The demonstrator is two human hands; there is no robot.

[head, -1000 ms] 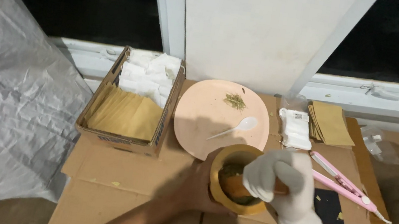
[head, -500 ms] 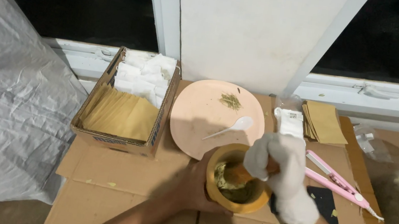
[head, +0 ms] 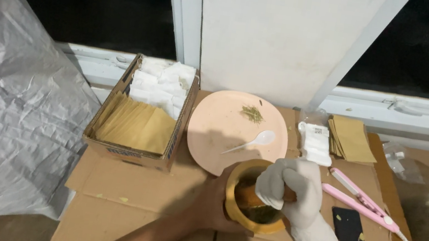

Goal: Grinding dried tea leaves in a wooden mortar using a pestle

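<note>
We keep the round yellow-brown wooden mortar (head: 254, 203) standing upright near the front edge of the flattened brown cardboard sheet (head: 127, 186) that covers our counter, close to the body so both arms can work over it. Inside it lies a dark green mash of crushed herb (head: 264, 215). Our bare left hand (head: 214, 204) wraps the mortar's left wall, its grip closed around the side, apparently to stop the bowl from sliding or tipping. Our right hand, in a white glove (head: 293, 196), has its grip fully closed round a wooden pestle (head: 256, 202); only a short brown stretch of the pestle shows below the fist, slanting down into the mash, so we cannot tell exactly where its tip rests.

Just behind the mortar, touching or nearly touching its rim, lies a round pale-pink plate (head: 227, 130) carrying a small tuft of dried green herb (head: 252, 113) and a white plastic spoon (head: 253, 141), within easy reach for refilling. To the left stands an open cardboard box (head: 140, 113) holding flat tan paper sachets in front and white ones behind. To the right lie a small stack of white pouches (head: 316, 143), a stack of tan envelopes (head: 352, 138), a long pink heat-sealing clamp (head: 365, 202) and a small black rectangular pad (head: 350, 230). A crinkled grey plastic sheet (head: 3, 107) hangs at far left.
</note>
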